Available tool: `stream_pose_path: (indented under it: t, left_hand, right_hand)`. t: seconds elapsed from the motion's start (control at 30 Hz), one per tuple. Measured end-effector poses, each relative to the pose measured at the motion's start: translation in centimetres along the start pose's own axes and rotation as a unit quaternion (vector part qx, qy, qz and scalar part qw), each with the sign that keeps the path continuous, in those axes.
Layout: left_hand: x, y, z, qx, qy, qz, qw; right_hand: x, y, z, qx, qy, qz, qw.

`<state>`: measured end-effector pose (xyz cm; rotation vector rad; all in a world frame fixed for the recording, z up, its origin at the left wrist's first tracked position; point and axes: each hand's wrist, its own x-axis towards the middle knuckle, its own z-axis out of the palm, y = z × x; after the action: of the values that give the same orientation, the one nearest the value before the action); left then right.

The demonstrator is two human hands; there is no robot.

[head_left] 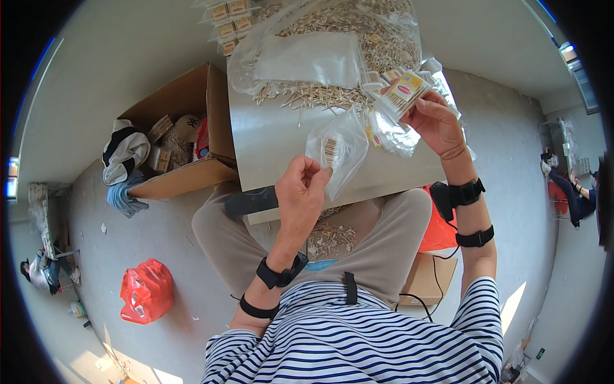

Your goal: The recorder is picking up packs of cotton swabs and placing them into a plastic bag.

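Observation:
My left hand pinches the lower edge of a small clear plastic bag between thumb and fingers. Inside that bag lies a row of wooden-stick cotton swabs. To the right, my right hand grips a flat pack of cotton swabs with a yellow and red card, held up over the table. Beneath this pack, more clear bags lie heaped, some with yellow cards. Loose cotton swabs spread across the table just beyond my hands.
A large clear sheet bag lies over the swab pile on the table. Stacked packs stand at the far left. An open cardboard box is left of the table; a red bag sits on the floor. Other people work at both sides.

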<state>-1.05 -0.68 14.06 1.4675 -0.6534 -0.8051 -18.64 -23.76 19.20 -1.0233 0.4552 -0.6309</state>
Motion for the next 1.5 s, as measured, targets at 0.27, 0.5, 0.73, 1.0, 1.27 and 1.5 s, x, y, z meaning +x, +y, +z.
stream_pose_path:
  t: [0.27,0.5,0.73,1.0,1.27,1.5]
  left_hand:
    - [-0.3,-0.1,0.3,-0.092,-0.010,-0.011,0.996]
    - [0.0,-0.1,-0.2,-0.091,0.039,-0.012,0.995]
    - [0.2,-1.4,0.1,-0.014,0.087,0.053,0.995]
    - [0.0,-1.3,1.1,0.030,0.108,0.118,0.987]
    - [-0.2,-1.8,1.9,-0.010,0.109,0.119,0.987]
    - [-0.2,-1.8,1.4,-0.047,0.098,0.101,0.989]
  right_hand:
    - [0.1,0.6,10.0,-0.154,-0.144,0.067,0.975]
    - [0.2,2.4,12.2,-0.551,-0.180,0.054,0.813]
    - [2.2,5.9,11.8,-0.802,-0.243,0.049,0.544]
    - [5.3,12.6,8.1,-0.750,-0.311,0.195,0.550]
    - [2.9,12.9,1.9,-0.653,-0.296,0.148,0.681]
    - [1.9,15.2,1.0,-0.550,-0.278,0.265,0.741]
